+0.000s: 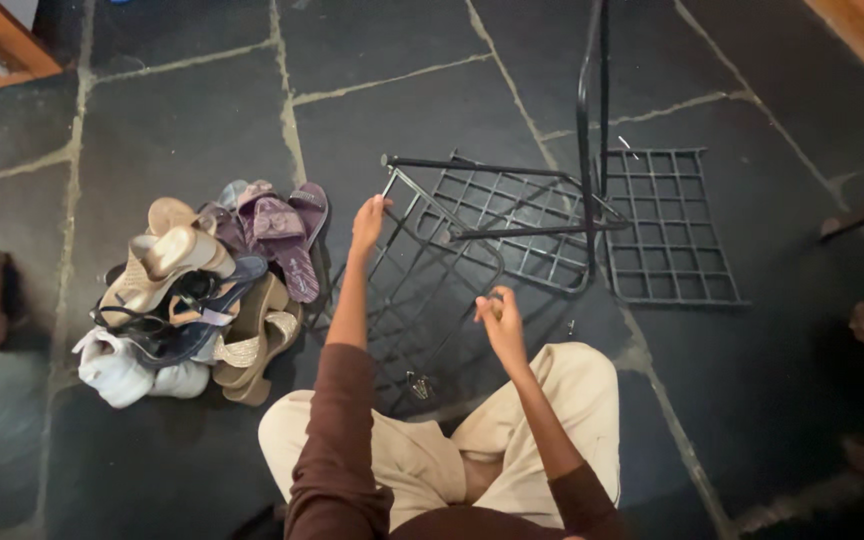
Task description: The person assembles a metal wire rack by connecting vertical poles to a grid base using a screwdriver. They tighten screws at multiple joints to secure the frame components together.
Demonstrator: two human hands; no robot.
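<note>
Gripping one black rack frame (422, 260): two hands (367, 222).

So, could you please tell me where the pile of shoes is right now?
In the head view the pile of shoes lies on the stone floor, left of the left hand and the black wire rack.

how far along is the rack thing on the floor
Done: the shoes lie heaped beside it, off the rack. In hand: the left hand grips a black wire frame, and the right hand pinches something too small to make out. Left: two grid shelves lie flat, and one upright post stands.
</note>
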